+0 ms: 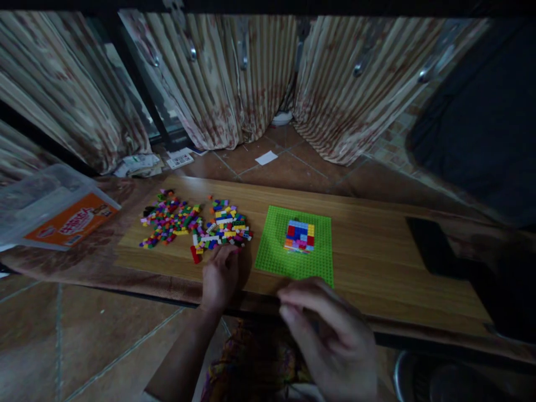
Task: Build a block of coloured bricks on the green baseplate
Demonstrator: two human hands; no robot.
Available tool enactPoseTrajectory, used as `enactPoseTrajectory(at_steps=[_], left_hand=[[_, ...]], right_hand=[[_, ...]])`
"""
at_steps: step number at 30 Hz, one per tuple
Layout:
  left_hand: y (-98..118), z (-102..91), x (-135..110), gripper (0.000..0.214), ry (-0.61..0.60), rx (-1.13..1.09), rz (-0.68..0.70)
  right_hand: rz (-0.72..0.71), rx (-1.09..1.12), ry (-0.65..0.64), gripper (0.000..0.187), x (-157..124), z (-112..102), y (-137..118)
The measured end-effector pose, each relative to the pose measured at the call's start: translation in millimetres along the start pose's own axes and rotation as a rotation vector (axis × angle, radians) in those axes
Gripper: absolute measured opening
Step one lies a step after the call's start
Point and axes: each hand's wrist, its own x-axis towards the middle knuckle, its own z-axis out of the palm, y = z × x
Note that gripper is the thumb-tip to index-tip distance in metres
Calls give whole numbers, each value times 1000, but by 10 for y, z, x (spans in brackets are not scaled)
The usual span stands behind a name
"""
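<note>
A green baseplate [276,251] lies on a low wooden table [377,245] and carries a small block of red, blue, yellow and pale bricks [299,235]. To its left spreads a pile of loose coloured bricks [196,223]. My left hand [220,276] rests on the table at the pile's near edge, fingers curled down onto the bricks; what they pinch is hidden. My right hand [326,329] hovers near the table's front edge below the baseplate, blurred, fingers bent and close together.
A clear plastic box with an orange label [62,215] sits at the table's left end. A dark flat object [435,245] lies at the right. Striped curtains [226,72] hang behind, papers [266,158] lie on the tiled floor, and a metal bowl [439,379] stands at lower right.
</note>
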Motion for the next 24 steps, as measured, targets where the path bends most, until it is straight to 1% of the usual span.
enactPoseTrajectory(at_steps=[2, 3, 4, 5, 6, 8, 10, 12, 14, 15, 17, 20, 24], left_hand=[[-23, 22, 17, 19, 47, 40, 34], [-15, 27, 17, 20, 65, 59, 37], [10, 30, 13, 21, 82, 81, 32], [55, 33, 4, 22, 95, 100, 22], [121, 38, -8, 23, 99, 110, 18], [303, 70, -32, 24, 69, 85, 23], [524, 141, -40, 24, -51, -45, 98], [732, 242, -14, 25, -146, -139, 145], [888, 351, 51, 27, -224, -164, 168], [940, 400, 96, 27, -252, -142, 174], [1000, 473, 191, 26, -305, -56, 194], [1020, 520, 310, 23, -371, 94, 223], [999, 519, 381, 24, -442, 215, 286]], right_hand=[[40, -104, 9, 24, 973, -111, -4], [65, -168, 22, 21, 1361, -178, -25], [31, -217, 95, 16, 1652, -240, -40], [10, -256, 136, 14, 1843, -290, -39], [20, -278, 140, 15, 1944, -322, -19], [47, -309, 140, 21, 1967, -331, 67], [64, -326, 117, 29, 1909, -287, 168], [61, -332, 74, 33, 1889, -237, 239], [51, -323, 28, 36, 1929, -215, 275], [45, -316, 6, 37, 1959, -216, 285], [38, -296, -33, 41, 2013, -233, 305], [55, -272, -72, 47, 2039, -251, 347], [83, -248, -56, 50, 2012, -214, 399]])
